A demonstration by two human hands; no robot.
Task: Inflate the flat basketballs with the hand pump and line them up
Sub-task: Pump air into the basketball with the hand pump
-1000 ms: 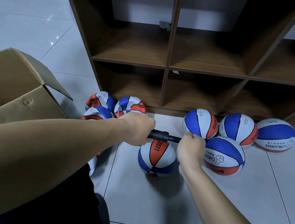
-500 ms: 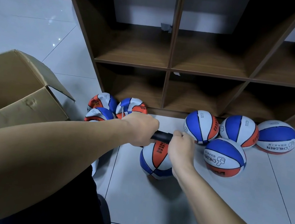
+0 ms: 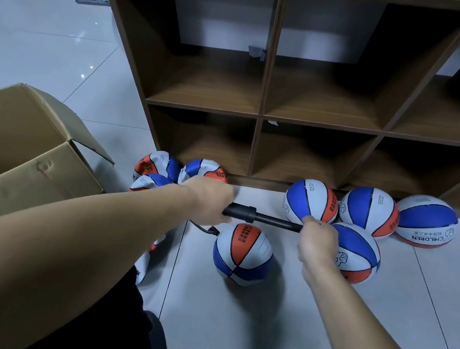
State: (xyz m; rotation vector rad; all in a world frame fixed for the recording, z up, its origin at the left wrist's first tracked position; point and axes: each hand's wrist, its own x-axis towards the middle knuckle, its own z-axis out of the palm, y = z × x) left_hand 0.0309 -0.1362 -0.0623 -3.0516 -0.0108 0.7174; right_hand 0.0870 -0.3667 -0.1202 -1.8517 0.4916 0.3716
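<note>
Both hands [image 3: 263,223] grip pump [image 3: 264,217], arms outstretched.

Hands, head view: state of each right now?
Left hand: grips the pump barrel.
Right hand: grips the pump's rod end.

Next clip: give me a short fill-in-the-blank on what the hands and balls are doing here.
1. The left hand and right hand both hold the black ____.
2. The ball directly under the pump lies on the ____.
3. The cardboard box lies to the person's ____.
4. The shelf compartments hold ____ balls.

Missing: pump; floor; left; no
</note>
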